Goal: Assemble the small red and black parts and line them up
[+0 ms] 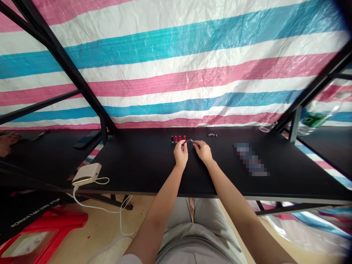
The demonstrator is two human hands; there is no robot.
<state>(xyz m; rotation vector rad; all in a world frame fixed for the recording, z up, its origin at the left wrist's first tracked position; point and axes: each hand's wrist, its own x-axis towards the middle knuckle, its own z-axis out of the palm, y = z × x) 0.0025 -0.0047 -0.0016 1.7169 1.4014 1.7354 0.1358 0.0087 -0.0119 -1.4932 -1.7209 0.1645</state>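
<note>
Over the middle of the black table, my left hand (181, 154) and my right hand (202, 151) are close together, fingers pinched. A small, thin dark-and-silver piece (190, 140) spans the gap between their fingertips, gripped at both ends; its kind is too small to make out. Just beyond my left hand is a short row of small cylinders: one black cylinder (172, 139) and several red cylinders (176, 139). Past my right hand lies a group of small shiny silver-and-black pieces (212, 135).
The black table (137, 161) has a pixelated flat item (251, 159) on the right and a clear cup (268, 126) at the back right. A white charger-like box (87, 172) with cables sits front left. Behind hangs a striped sheet (192, 66). Another person's hand (9, 141) shows far left.
</note>
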